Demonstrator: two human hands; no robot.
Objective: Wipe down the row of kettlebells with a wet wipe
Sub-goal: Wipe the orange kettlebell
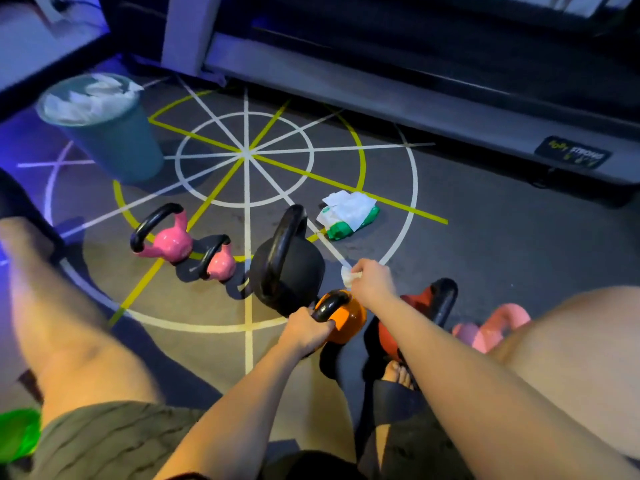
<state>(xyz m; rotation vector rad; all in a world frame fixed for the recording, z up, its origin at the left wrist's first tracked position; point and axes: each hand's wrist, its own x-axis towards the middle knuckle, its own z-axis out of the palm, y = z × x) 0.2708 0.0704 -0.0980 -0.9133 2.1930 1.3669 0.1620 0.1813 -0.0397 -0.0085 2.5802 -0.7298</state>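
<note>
A row of kettlebells stands on the gym floor: a pink kettlebell (171,239), a smaller pink one (220,263), a large black kettlebell (294,268), an orange kettlebell (348,318), a red-and-black one (429,299) and another pink one (491,329) at the right. My left hand (306,330) grips the orange kettlebell's black handle. My right hand (372,282) pinches a crumpled white wet wipe (348,276) just above the orange kettlebell, beside the black one.
A pack of wet wipes (348,213) lies on the floor beyond the row. A teal bin (110,133) with used wipes stands at the back left. A treadmill base (415,109) runs along the back. My bare knees flank the view on both sides.
</note>
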